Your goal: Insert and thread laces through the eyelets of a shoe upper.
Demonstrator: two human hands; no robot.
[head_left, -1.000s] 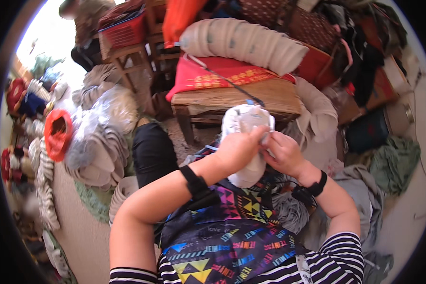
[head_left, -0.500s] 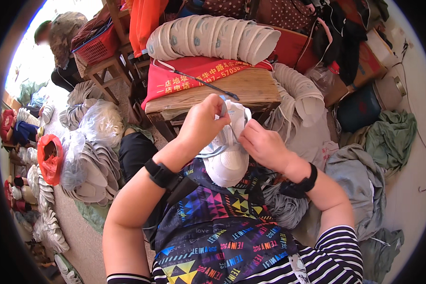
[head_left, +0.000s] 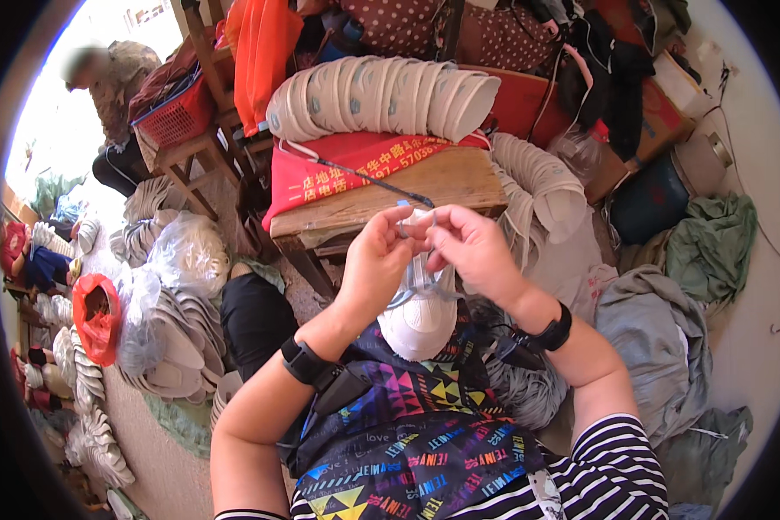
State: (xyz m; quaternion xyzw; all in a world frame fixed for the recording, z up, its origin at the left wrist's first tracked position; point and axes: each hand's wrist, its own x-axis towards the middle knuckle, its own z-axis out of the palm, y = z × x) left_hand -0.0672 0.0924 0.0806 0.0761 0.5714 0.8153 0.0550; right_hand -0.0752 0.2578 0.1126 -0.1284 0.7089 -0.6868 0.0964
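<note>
A white shoe upper [head_left: 418, 331] rests toe toward me over my patterned apron [head_left: 407, 433]. A grey shoelace [head_left: 418, 282] runs through its front. Above its opening my two hands meet, nearly touching. My left hand [head_left: 378, 260] is closed, thumb and fingers pinching the lace. My right hand [head_left: 478, 253] is closed too, its fingertips pinching the lace beside the left ones. The hands hide part of the upper's far end and the lace's exact path.
Beyond the hands stands a wooden stool [head_left: 464, 184] with a red cloth [head_left: 290, 186], a thin dark cord-like piece [head_left: 377, 184] and nested pale uppers [head_left: 381, 100]. Grey laces [head_left: 529, 386] hang at right. Shoe parts [head_left: 182, 338] lie left; a person [head_left: 117, 95] sits far left.
My hands have come together above the shoe upper, the right moving leftward and up from its side. The upper sits slightly lower in view, and the lace is now between both hands.
</note>
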